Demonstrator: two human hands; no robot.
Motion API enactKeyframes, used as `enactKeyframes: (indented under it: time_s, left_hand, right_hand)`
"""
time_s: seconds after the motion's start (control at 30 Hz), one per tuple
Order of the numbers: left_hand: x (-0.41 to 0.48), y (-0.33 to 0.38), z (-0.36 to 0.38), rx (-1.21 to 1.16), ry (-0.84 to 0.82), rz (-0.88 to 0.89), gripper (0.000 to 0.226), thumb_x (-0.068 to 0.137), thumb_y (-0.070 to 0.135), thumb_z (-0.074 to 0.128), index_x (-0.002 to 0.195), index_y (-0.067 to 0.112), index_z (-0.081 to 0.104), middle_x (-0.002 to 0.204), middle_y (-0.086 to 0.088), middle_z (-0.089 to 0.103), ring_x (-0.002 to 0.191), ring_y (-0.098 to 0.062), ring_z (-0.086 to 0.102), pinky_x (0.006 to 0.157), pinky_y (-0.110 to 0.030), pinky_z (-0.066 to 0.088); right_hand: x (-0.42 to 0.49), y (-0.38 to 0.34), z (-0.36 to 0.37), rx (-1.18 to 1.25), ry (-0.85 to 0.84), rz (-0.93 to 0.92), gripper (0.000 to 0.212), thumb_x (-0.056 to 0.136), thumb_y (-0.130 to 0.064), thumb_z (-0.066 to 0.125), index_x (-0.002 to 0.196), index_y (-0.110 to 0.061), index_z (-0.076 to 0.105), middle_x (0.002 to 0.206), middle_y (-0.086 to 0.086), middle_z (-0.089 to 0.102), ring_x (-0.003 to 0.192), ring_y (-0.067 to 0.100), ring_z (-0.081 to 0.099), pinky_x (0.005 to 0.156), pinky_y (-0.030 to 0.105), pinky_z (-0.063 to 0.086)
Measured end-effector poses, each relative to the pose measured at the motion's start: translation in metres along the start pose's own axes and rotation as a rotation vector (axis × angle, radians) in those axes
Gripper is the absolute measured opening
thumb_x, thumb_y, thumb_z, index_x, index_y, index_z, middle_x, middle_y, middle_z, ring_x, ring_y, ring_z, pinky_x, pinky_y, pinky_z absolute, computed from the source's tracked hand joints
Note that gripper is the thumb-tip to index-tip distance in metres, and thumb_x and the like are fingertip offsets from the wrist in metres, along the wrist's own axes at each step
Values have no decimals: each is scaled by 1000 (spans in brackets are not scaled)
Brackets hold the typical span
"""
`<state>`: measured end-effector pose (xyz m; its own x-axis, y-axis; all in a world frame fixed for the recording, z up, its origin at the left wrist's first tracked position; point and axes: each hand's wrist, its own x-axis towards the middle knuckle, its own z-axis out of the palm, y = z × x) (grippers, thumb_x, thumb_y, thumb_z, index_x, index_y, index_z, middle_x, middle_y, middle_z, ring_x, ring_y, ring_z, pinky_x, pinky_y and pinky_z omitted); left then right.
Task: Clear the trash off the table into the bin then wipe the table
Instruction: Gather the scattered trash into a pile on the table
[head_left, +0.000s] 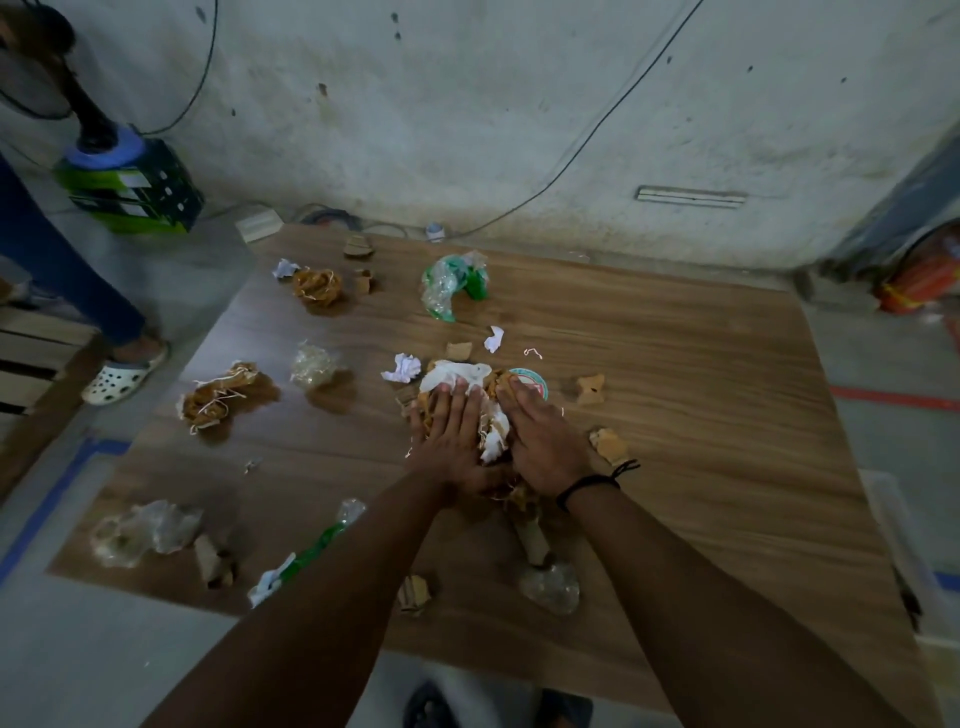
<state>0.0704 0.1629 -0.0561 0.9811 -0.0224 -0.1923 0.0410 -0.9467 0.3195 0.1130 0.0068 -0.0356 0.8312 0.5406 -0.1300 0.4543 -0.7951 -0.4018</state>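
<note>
This is looking like a bare utility or storage room. A stained concrete wall (467, 104) is carrying loose black cables (597, 130), and tape lines (57, 499) are marking the grey floor (130, 649) around a low wooden table (701, 415).

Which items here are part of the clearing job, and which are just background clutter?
Job:
- left hand and right hand, pressed on the trash pile
- crumpled paper
- brown shreds
- green plastic
- cardboard scrap
- table

Background:
- fan on a green box
- wall cable
- bystander's shoe

No bin is in view.
</note>
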Motion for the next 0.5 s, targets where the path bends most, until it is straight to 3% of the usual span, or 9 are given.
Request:
enactKeyframes:
  time_s: [0.1, 0.2, 0.27, 0.4, 0.5]
  left_hand:
    - [-3, -2, -11, -75, -14, 22, 119, 56, 90, 8, 149, 19, -16, 156, 2, -25, 140, -17, -31, 105, -53, -27]
    - [-11, -4, -26, -164, 52, 33, 93, 75, 76, 7, 150, 23, -10, 154, 12, -20, 138, -10, -30, 107, -49, -27]
    - [-17, -2, -37, -261, 104, 31, 78, 84, 65, 6, 152, 26, 0, 157, 12, -9, 143, -8, -19, 111, -48, -22]
    - [-23, -1, -51, -385, 229, 71, 61, 92, 45, 24, 146, 19, 33, 158, 1, 20, 146, -15, 15, 118, -46, 12]
    - [-23, -6, -58, -388, 269, 100, 52, 87, 26, 38, 134, 9, 51, 154, -8, 30, 139, -25, 33, 110, -44, 33]
  right_hand:
    - [0, -2, -13, 19, -37, 6, 55, 98, -26, 25, 153, -21, 17, 162, 1, 11, 149, 21, 9, 119, 41, 18]
    - [0, -6, -24, 243, 74, 69, 50, 101, -20, 34, 150, -25, 26, 152, 8, 36, 138, 27, 34, 113, 39, 30]
    - [-1, -12, -33, 307, 143, 115, 47, 101, -20, 34, 148, -24, 31, 142, 12, 49, 128, 30, 47, 106, 40, 38]
    - [0, -29, -53, 247, 172, 120, 54, 88, -12, 43, 139, -30, 36, 117, 14, 65, 105, 36, 61, 89, 44, 50]
    - [2, -37, -63, 252, 140, 107, 59, 86, -19, 57, 134, -43, 33, 124, 5, 63, 108, 32, 61, 88, 44, 51]
